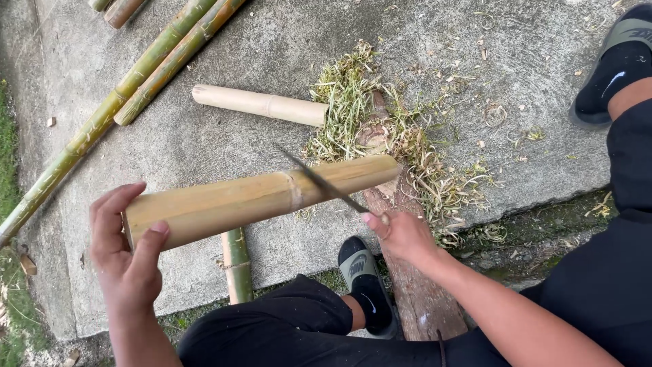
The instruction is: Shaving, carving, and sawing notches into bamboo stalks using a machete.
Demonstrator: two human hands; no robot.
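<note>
Bamboo fills the middle of the head view: a peeled, pale yellow section that I hold out in front of me, lying almost level, its far end tipped slightly up and resting on a wooden plank. My left hand cups the near cut end, thumb on one side and fingers curled round the other, closed on the bamboo. My right hand is shut round the handle of a knife; its thin dark blade crosses over the bamboo just beyond the node ring, slanting up and away from me. I cannot tell whether the edge touches the surface or sits just above it.

Past the far end of the bamboo lies a heap of stringy green and tan shavings, spread over the concrete slab and partly over the plank. A second peeled piece lies beside the heap, well apart from my hands. Two long green poles run slantwise across the upper left of the slab. A short green stub lies under the bamboo I hold, near the slab's edge.

My foot in a black slide sandal rests beside the plank, and my other sandal shows at the upper right. Grass edges the slab on the left.
</note>
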